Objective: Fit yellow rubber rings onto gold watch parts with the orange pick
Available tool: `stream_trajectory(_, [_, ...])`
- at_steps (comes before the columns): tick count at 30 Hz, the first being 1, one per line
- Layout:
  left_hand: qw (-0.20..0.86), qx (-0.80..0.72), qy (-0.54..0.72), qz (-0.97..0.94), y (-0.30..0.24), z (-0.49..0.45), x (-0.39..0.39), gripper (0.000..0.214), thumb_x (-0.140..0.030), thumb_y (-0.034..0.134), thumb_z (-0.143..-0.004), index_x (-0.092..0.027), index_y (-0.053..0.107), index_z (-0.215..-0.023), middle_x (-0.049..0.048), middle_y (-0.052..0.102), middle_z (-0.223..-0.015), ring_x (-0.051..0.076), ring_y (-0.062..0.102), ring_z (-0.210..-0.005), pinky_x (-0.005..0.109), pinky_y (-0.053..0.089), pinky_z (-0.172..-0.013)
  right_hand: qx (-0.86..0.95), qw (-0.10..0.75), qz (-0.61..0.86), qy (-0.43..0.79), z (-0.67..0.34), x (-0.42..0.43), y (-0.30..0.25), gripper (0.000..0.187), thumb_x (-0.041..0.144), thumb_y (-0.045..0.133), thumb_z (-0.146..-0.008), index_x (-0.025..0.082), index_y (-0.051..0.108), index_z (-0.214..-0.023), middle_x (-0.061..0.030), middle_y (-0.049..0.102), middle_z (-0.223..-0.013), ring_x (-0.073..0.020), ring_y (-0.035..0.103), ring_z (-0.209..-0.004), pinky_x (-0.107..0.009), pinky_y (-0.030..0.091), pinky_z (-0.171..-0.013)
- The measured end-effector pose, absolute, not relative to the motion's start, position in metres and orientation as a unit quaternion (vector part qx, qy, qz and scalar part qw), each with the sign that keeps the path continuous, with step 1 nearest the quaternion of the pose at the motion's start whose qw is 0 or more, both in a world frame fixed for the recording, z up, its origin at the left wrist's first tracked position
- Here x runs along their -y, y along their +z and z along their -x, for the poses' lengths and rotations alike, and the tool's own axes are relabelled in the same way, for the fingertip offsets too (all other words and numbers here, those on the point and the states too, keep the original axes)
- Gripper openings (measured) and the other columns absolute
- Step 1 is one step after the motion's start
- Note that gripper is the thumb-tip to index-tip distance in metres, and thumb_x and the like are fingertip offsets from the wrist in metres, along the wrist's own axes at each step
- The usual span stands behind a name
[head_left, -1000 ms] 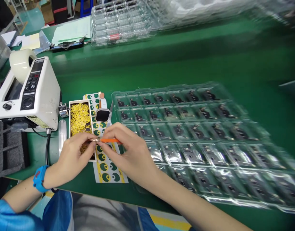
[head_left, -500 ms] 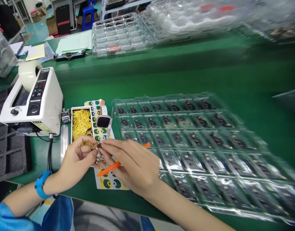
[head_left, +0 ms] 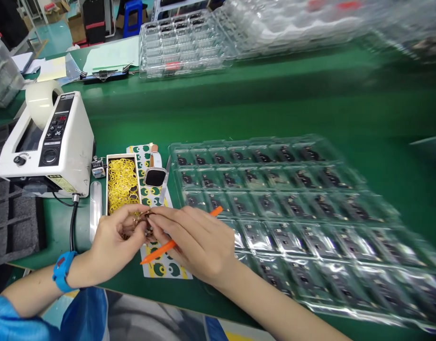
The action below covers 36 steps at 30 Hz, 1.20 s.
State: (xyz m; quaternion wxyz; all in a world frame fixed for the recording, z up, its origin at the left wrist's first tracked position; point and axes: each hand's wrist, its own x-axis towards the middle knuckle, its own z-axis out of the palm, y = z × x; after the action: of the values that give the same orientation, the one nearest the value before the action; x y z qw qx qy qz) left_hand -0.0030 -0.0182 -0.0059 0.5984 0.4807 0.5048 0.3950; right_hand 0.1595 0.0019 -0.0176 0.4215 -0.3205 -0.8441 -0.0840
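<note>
My left hand point(head_left: 114, 241) is closed, pinching a small copper-brown part point(head_left: 144, 218) that looks like a flexible circuit. Fingers hide most of it. From the other side my right hand point(head_left: 200, 246) meets it, thumb and fingertips pressed at the same part. An orange pen-shaped stick point(head_left: 157, 252) runs through my right hand, its pointed end down to the left. Beneath both hands lies a sticker sheet point(head_left: 168, 271) with green and yellow shapes. Just beyond my left fingers stands a small box point(head_left: 107, 189) of yellow rings point(head_left: 122, 180).
On the right, a clear plastic tray point(head_left: 246, 140) holds black parts in its pockets. A white tape dispenser point(head_left: 79, 142) stands at left beside grey foam point(head_left: 26, 237). A watch point(head_left: 156, 177) and tweezers point(head_left: 164, 184) lie by the box. More clear trays point(head_left: 182, 47) and a clipboard point(head_left: 111, 57) are behind.
Both hands stay together at the copper-brown part, which has turned slightly between the fingertips. The orange stick's pointed end has shifted a little left and down. The camera view has moved slightly.
</note>
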Motion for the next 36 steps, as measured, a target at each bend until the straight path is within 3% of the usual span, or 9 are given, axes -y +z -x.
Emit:
stream_trajectory(6, [0.555,-0.526,0.386,-0.516,-0.009,0.003,0.02,0.022,-0.023,0.063,-0.081,-0.017,0.065,-0.102,0.0004,0.067,-0.063,0.014,0.062,-0.057,0.024,0.052,-0.053,0.824,0.438,0.351,-0.081,-0.154,0.002,-0.021,0.014,0.004,0.056,-0.083,0.015,0.055,-0.092,-0.0102,0.073,-0.08,-0.0184,0.062,-0.06,-0.03,0.047,-0.049])
stream_trajectory(11, [0.591,-0.515,0.392,-0.481,-0.005,0.0,0.017,0.02,-0.022,0.064,-0.079,-0.018,0.059,-0.098,-0.0016,0.064,-0.063,0.013,0.061,-0.057,0.023,0.05,-0.055,0.815,0.446,0.366,-0.05,-0.151,0.003,-0.019,0.017,0.004,0.058,-0.083,0.017,0.054,-0.093,-0.0082,0.071,-0.079,-0.0176,0.062,-0.062,-0.029,0.048,-0.053])
stream_trajectory(15, [0.638,-0.497,0.419,-0.413,0.001,0.004,0.007,0.018,-0.024,0.07,-0.073,-0.018,0.055,-0.079,-0.0044,0.06,-0.06,0.009,0.057,-0.053,0.021,0.05,-0.055,0.798,0.466,0.373,0.08,-0.157,0.003,-0.008,0.01,0.017,0.056,-0.089,0.02,0.052,-0.097,-0.0067,0.066,-0.082,-0.018,0.063,-0.073,-0.027,0.049,-0.056])
stream_trajectory(17, [0.642,-0.496,0.419,-0.409,0.003,0.007,0.003,0.02,-0.024,0.074,-0.069,-0.017,0.055,-0.073,-0.0046,0.058,-0.059,0.008,0.056,-0.052,0.019,0.048,-0.051,0.772,0.467,0.392,0.18,-0.161,0.002,-0.001,0.004,0.02,0.049,-0.093,0.021,0.052,-0.096,-0.0046,0.062,-0.082,-0.015,0.058,-0.067,-0.025,0.045,-0.052])
stream_trajectory(22, [0.688,-0.478,0.366,-0.405,0.006,0.011,0.0,0.023,-0.029,0.074,-0.067,-0.016,0.056,-0.072,-0.0041,0.058,-0.057,0.01,0.059,-0.047,0.018,0.044,-0.044,0.759,0.375,0.374,0.379,-0.168,-0.003,0.003,0.011,0.018,0.045,-0.095,0.022,0.053,-0.088,0.0027,0.053,-0.07,-0.0095,0.043,-0.053,-0.021,0.036,-0.048])
stream_trajectory(26, [0.687,-0.473,0.334,-0.439,0.007,0.01,0.0,0.024,-0.028,0.073,-0.067,-0.017,0.051,-0.066,-0.0058,0.053,-0.05,0.008,0.052,-0.04,0.016,0.033,-0.038,0.762,0.332,0.344,0.437,-0.165,0.0,-0.002,0.016,0.021,0.04,-0.097,0.021,0.047,-0.082,0.0026,0.051,-0.069,-0.0102,0.044,-0.056,-0.022,0.035,-0.051])
stream_trajectory(30, [0.672,-0.463,0.338,-0.47,0.005,0.008,0.0,0.022,-0.026,0.07,-0.07,-0.016,0.051,-0.064,-0.0057,0.051,-0.054,0.006,0.049,-0.042,0.019,0.039,-0.044,0.744,0.307,0.374,0.46,-0.162,0.002,-0.005,0.028,0.028,0.034,-0.097,0.021,0.041,-0.071,0.0034,0.044,-0.062,-0.0107,0.038,-0.053,-0.024,0.031,-0.052])
stream_trajectory(33, [0.601,-0.46,0.373,-0.536,0.002,0.009,0.0,0.015,-0.024,0.065,-0.077,-0.015,0.057,-0.068,-0.0028,0.052,-0.064,0.008,0.052,-0.05,0.021,0.044,-0.047,0.687,0.321,0.438,0.482,-0.16,0.001,-0.006,0.041,0.043,0.035,-0.096,0.021,0.032,-0.061,0.005,0.032,-0.054,-0.0102,0.029,-0.048,-0.025,0.025,-0.048])
stream_trajectory(36, [0.361,-0.447,0.426,-0.699,-0.005,0.012,0.002,0.011,-0.014,0.057,-0.085,-0.014,0.066,-0.079,0.0001,0.053,-0.068,0.011,0.053,-0.059,0.021,0.044,-0.05,0.618,0.315,0.466,0.549,-0.157,0.0,-0.004,0.054,0.062,0.04,-0.09,0.021,0.04,-0.055,0.0044,0.032,-0.049,-0.0106,0.03,-0.048,-0.026,0.026,-0.048])
